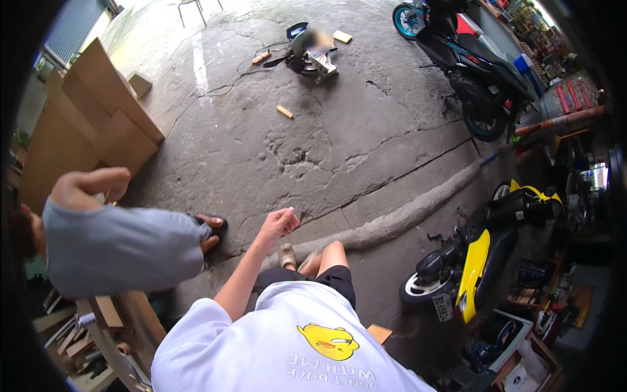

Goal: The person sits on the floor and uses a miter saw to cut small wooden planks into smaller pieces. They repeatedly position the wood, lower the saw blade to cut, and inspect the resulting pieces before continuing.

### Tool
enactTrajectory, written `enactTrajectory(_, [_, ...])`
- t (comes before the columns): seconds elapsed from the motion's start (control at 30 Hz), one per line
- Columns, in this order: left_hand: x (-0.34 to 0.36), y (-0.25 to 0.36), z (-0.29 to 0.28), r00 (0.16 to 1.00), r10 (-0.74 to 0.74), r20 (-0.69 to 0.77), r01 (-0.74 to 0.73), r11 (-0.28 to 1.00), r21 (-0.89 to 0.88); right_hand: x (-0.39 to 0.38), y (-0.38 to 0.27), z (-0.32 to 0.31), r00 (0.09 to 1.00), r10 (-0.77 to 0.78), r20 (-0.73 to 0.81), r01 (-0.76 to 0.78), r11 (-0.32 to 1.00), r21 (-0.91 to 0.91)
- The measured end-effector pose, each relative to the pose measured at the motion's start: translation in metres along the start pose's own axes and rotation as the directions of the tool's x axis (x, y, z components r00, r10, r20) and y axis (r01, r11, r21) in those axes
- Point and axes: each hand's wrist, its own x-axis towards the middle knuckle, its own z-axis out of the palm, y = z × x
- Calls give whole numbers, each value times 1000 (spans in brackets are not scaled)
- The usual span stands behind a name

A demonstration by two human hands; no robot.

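My left hand [279, 222] is raised in front of me over the concrete, its fingers curled together around something small and pale that I cannot make out. Below it are my feet [287, 256] in light shoes, beside a raised concrete lip [366, 232]. My right hand is not in view. To my left, another person [124, 245] in a grey shirt stands with an arm bent. Further forward on the ground lie a small wooden piece [285, 112] and a power tool [313, 65], partly blurred, with cords around it.
Plywood sheets [98, 111] lean at the left, above stacked wood scraps [72, 340]. A black scooter [470, 78] stands at the upper right, a yellow-and-black motorbike [477, 261] at the lower right. A chair [192, 13] stands at the back, and cluttered shelves [555, 39] line the right.
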Motion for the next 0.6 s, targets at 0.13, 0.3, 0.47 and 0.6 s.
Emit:
enactTrajectory(0.13, [115,38,35,992,-38,123,37,999,15,10,-74,17,978,157,139,-146,986,-84])
enactTrajectory(0.3, [279,88,93,978,-180,107,166,978,127,98,-292,34,977,74,202,-78,997,9])
enactTrajectory(0.47, [437,159,131,980,-197,11,197,980,6,241,-667,-16,858,-499,-120,513,832,209])
enactTrajectory(0.6, [558,264,162,994,-106,2,106,994,-39,242,-1027,-72,515,-852,-92,841,481,250])
